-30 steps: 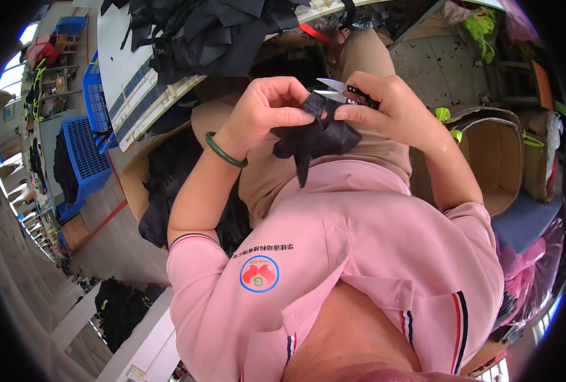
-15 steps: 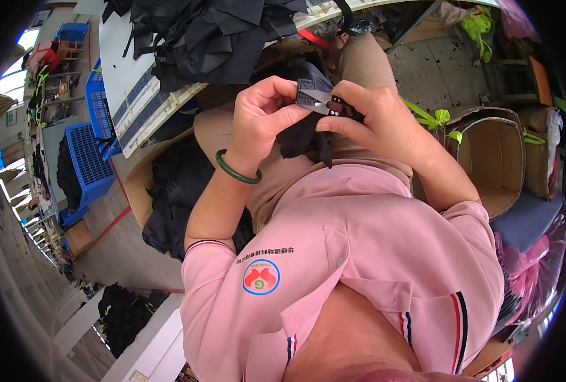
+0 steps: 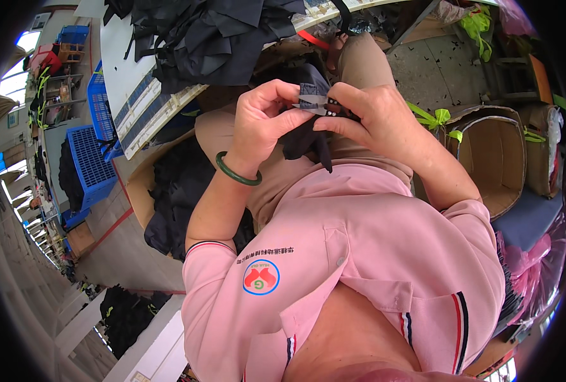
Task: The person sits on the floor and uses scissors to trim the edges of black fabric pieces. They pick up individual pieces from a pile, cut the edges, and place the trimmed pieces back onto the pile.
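Above my lap, my left hand (image 3: 265,116) pinches the edge of a black fabric piece (image 3: 304,141) between thumb and fingers. The rest of the cloth hangs down over my thighs. My right hand (image 3: 373,116) grips a pair of thread snips (image 3: 315,100) with dark handles. Their silvery blades point left and lie at a stitched corner of the fabric, close to my left fingertips. Whether a thread lies between the blades is too small to tell. A green bangle (image 3: 237,172) circles my left wrist.
Black cloth pieces (image 3: 200,44) are heaped on the table (image 3: 122,60) ahead. More dark cloth (image 3: 181,191) fills a carton at my left. Blue plastic crates (image 3: 92,162) stand farther left. An open cardboard box (image 3: 493,159) sits at my right, with yellow-green strips (image 3: 437,118) beside it.
The snips' blades have come closer together at the fabric corner. Both hands stay in nearly the same place, and the cloth has shifted slightly.
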### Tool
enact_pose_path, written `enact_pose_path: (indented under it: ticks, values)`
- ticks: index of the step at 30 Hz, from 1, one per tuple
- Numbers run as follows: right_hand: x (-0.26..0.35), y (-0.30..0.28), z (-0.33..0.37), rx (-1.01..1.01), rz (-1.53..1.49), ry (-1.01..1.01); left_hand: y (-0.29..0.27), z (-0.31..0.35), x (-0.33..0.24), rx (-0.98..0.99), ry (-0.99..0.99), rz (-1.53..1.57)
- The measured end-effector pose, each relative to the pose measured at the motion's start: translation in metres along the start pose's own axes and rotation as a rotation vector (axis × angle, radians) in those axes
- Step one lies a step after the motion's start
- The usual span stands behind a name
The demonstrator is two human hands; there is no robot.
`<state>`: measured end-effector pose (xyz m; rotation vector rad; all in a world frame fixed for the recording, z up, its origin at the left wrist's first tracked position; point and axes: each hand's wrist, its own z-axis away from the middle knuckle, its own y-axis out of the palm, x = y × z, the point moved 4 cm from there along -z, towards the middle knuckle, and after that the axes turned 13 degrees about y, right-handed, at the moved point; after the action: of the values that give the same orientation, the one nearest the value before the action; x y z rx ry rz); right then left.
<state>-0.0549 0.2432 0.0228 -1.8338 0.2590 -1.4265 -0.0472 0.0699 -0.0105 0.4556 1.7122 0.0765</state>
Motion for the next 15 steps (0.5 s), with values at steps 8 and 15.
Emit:
enact_pose_path:
  ticks: [8,15]
  values:
    - [-0.005,-0.003,0.003,0.015,-0.003,0.042,-0.008,0.002,-0.012,0.012,0.028,-0.197]
    - [-0.026,-0.008,-0.003,0.085,-0.023,0.214,-0.137,0.085,-0.039,0.236,-0.408,-1.237]
